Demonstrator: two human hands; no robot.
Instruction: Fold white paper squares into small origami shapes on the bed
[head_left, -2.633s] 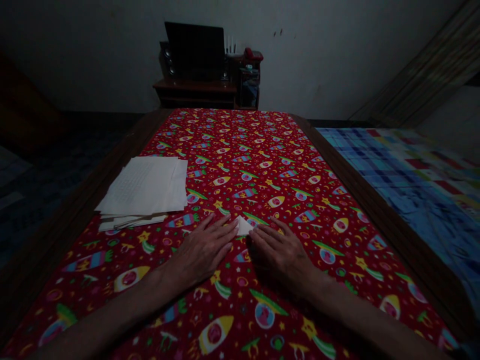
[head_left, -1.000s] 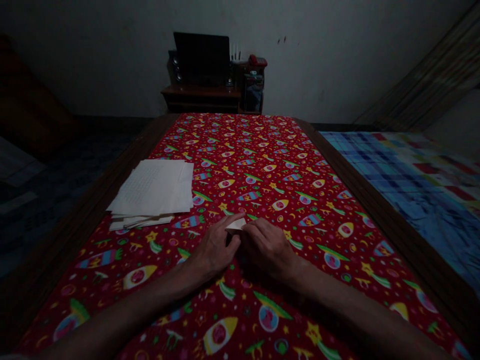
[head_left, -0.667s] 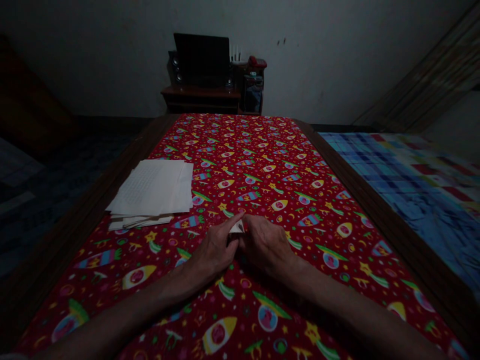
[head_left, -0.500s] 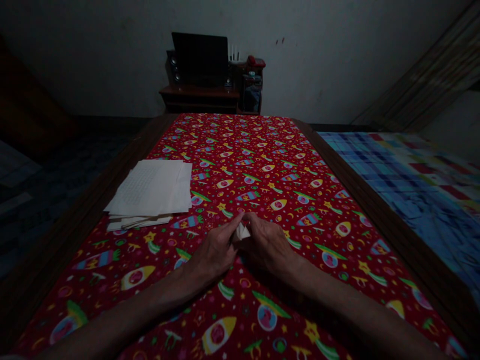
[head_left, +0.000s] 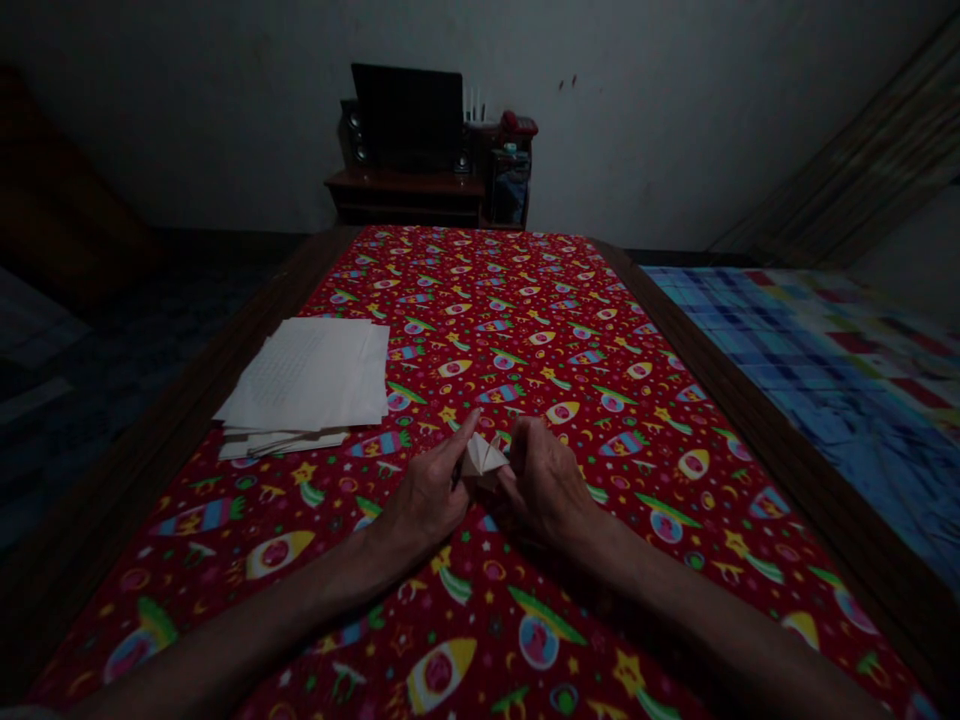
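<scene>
A small piece of folded white paper (head_left: 484, 458) sits between my two hands, just above the red patterned cloth (head_left: 495, 340). My left hand (head_left: 435, 485) grips its left side, with the thumb raised along the edge. On the other side, my right hand (head_left: 551, 480) has curled fingers, and its lower fingers touch the paper's right side. The thumb and index finger of that hand stand a little away from the paper's top. Creases and a pointed flap show on the paper; its underside is hidden by my fingers.
To the left lies a stack of white sheets (head_left: 307, 375), the top one with faint writing. Beyond the table's far end stand a dark monitor (head_left: 409, 115), speakers and a red telephone (head_left: 519, 124) on a desk (head_left: 405, 183). A checked blue cover (head_left: 750, 340) is at the right.
My right thumb and index finger have moved apart from my left hand's fingertips, so more of the folded paper shows. The view has shifted slightly.
</scene>
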